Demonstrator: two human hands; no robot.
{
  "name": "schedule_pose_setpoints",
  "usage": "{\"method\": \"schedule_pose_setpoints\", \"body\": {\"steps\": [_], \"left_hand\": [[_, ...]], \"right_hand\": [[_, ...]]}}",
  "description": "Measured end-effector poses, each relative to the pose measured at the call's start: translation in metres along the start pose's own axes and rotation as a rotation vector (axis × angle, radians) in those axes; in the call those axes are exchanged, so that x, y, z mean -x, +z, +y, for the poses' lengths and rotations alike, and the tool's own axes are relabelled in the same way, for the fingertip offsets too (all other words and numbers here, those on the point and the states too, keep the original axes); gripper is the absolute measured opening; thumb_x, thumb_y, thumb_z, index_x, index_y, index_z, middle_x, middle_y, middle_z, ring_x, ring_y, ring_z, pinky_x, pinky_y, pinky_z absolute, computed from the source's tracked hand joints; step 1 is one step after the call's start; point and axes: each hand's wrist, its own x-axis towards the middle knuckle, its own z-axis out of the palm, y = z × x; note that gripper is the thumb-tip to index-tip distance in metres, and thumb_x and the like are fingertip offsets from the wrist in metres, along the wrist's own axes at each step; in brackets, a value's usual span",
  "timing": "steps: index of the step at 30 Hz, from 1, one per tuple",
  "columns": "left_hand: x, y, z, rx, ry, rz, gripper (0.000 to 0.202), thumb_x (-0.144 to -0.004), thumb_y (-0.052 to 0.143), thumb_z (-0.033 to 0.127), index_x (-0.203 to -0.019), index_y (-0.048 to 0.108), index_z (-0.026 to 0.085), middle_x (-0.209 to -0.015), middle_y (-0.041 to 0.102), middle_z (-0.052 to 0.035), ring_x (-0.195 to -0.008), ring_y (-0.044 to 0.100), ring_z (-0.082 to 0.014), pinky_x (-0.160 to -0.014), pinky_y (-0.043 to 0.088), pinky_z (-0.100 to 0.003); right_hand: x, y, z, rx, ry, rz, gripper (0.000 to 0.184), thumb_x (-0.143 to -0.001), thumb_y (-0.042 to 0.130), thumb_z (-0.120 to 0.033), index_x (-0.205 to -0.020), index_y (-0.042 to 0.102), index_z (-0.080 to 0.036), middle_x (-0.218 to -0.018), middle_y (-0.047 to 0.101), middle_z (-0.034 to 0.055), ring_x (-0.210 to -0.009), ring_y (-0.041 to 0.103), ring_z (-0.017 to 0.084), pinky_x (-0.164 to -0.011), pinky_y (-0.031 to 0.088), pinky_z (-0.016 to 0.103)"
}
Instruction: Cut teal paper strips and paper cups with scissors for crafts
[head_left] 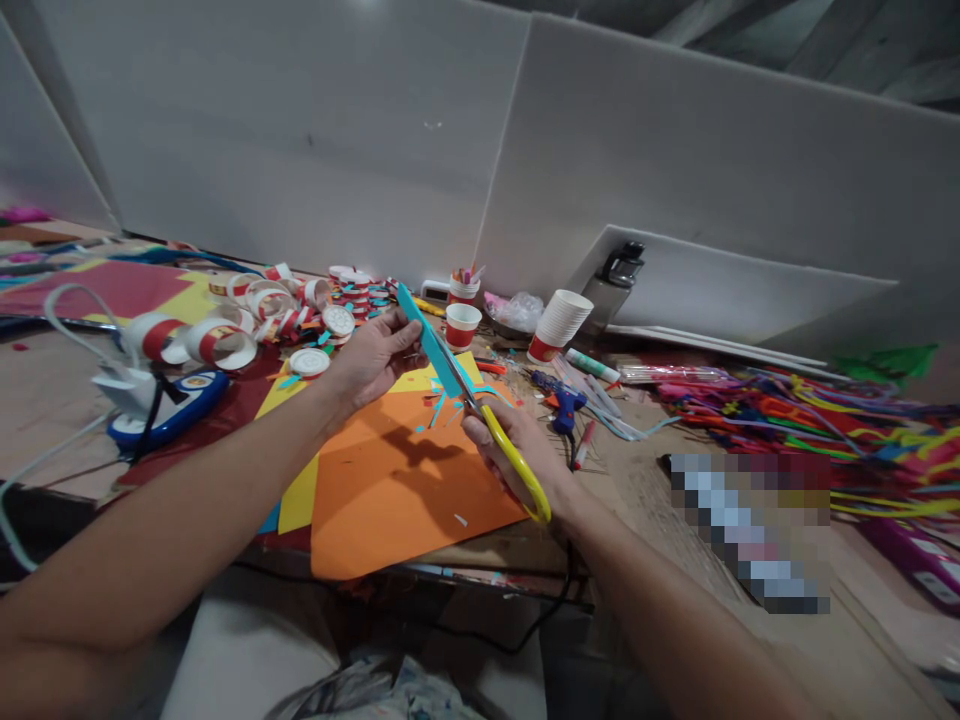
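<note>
Between the thumb and fingers of my left hand is the upper end of a light-blue paper strip, tilted down to the right. My right hand grips yellow-handled scissors, with their blades lying along the strip's right edge. Below both hands, orange paper overlaps yellow paper on the table. Small blue cuttings are scattered on the paper under the strip.
Cut paper-cup rings lie at the left near a blue-and-white power strip. Behind stand a paper cup, stacked cups and a bottle. A blue glue gun and colourful pipe cleaners are at the right.
</note>
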Motion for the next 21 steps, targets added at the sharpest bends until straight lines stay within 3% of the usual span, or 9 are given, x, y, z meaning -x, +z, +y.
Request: {"method": "schedule_pose_setpoints", "body": {"steps": [21], "left_hand": [[0.0018, 0.0029, -0.0015, -0.029, -0.052, 0.023, 0.024, -0.07, 0.081, 0.019, -0.075, 0.059, 0.013, -0.067, 0.068, -0.0001, -0.056, 0.063, -0.0104, -0.059, 0.055, -0.024]], "right_hand": [[0.0005, -0.0025, -0.0043, 0.008, 0.005, -0.028, 0.029, -0.091, 0.052, -0.05, -0.089, 0.05, -0.021, -0.061, 0.043, -0.0062, -0.047, 0.038, 0.007, -0.045, 0.031, 0.02]]}}
